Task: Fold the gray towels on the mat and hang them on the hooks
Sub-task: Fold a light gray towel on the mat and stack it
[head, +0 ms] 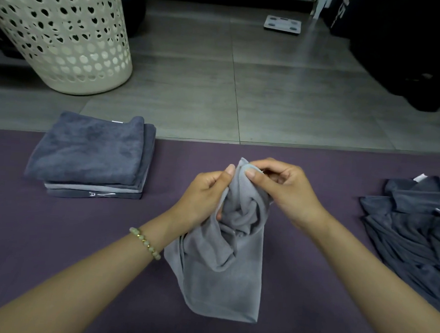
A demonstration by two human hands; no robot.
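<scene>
A light gray towel (222,274) hangs crumpled over the purple mat (55,233), its lower end resting on the mat. My left hand (204,193) grips its upper left folds with the thumb on top. My right hand (282,188) pinches the top edge just beside it. A neat stack of folded gray towels (90,156) lies at the mat's far left. A heap of unfolded dark gray towels (413,229) lies at the right edge. No hooks are in view.
A cream perforated laundry basket (64,33) stands on the gray tiled floor (244,90) at the back left. A bathroom scale (283,24) lies further back. Dark bulky objects (414,49) fill the back right corner.
</scene>
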